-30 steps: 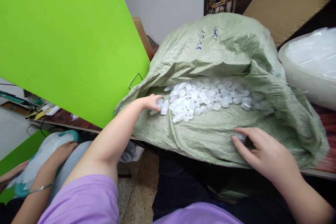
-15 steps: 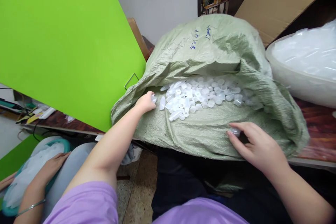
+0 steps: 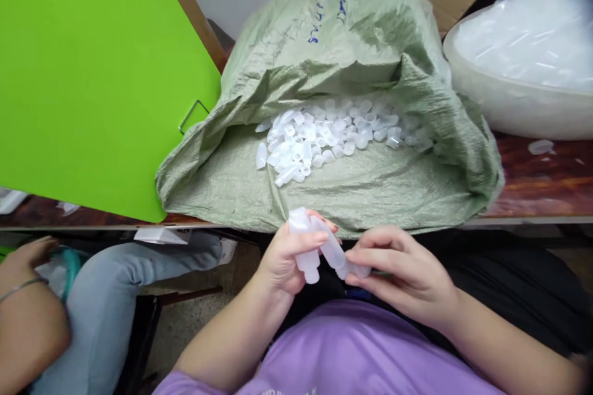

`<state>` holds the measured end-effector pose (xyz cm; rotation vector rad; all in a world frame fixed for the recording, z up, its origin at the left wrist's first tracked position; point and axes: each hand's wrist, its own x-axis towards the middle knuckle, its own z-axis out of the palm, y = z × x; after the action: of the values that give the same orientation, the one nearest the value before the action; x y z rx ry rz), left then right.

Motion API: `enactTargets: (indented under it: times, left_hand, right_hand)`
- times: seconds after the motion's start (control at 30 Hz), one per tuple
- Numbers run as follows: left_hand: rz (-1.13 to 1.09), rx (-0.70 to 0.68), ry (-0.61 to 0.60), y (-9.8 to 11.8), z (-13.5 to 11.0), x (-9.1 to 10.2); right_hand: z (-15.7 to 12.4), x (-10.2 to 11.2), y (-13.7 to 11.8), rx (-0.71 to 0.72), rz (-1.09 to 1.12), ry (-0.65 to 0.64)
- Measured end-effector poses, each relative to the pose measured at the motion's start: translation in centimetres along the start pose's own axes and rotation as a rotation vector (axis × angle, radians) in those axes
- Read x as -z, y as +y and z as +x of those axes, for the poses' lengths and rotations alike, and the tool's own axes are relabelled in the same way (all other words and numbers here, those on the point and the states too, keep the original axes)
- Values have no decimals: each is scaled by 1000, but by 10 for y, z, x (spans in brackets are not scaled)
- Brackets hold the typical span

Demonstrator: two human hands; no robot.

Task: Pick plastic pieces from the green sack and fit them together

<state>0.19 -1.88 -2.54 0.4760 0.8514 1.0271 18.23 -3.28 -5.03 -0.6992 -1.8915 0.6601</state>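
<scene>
My left hand point(image 3: 291, 253) grips two small translucent plastic bottles upright in front of my chest. One plastic bottle point(image 3: 306, 259) shows its narrow neck pointing down; the other slants toward my right hand. My right hand point(image 3: 398, 271) pinches a translucent plastic cap point(image 3: 364, 268) against the lower end of the slanted bottle. Fingers partly cover the cap, so I cannot tell whether it is seated. Just beyond both hands lies the open mouth of a pale green woven sack point(image 3: 370, 191), with a heap of loose translucent caps point(image 3: 319, 136) inside.
A large translucent tub point(image 3: 509, 99) heaped with white plastic pieces stands at the right on the dark red tabletop point(image 3: 546, 191). A bright green panel point(image 3: 92, 74) leans at the left. Another person's arm point(image 3: 32, 315) and jeans-clad leg point(image 3: 106, 290) are at lower left.
My left hand has drawn back from the sack to my chest and now shows two bottles. My right hand has moved inward to meet it. The view has tilted down.
</scene>
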Motion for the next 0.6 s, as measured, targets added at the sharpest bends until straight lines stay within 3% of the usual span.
enactTargets:
  times: [0.17, 0.3, 0.4, 0.53, 0.6]
  left_hand:
    - [-127, 32, 175, -17, -4, -6]
    - [-133, 49, 248, -26, -4, -9]
    - [-104, 35, 264, -34, -4, -11]
    - [-40, 40, 242, -40, -7, -13]
    - [-6, 87, 247, -44, -9, -11]
  right_hand:
    - [-23, 5, 0, 132, -166, -95]
    - [-40, 6, 8, 120, -264, -55]
    - [-45, 7, 11, 149, -352, -24]
    - [-48, 11, 15, 408, -509, -5]
    - [-50, 12, 17, 421, -534, -7]
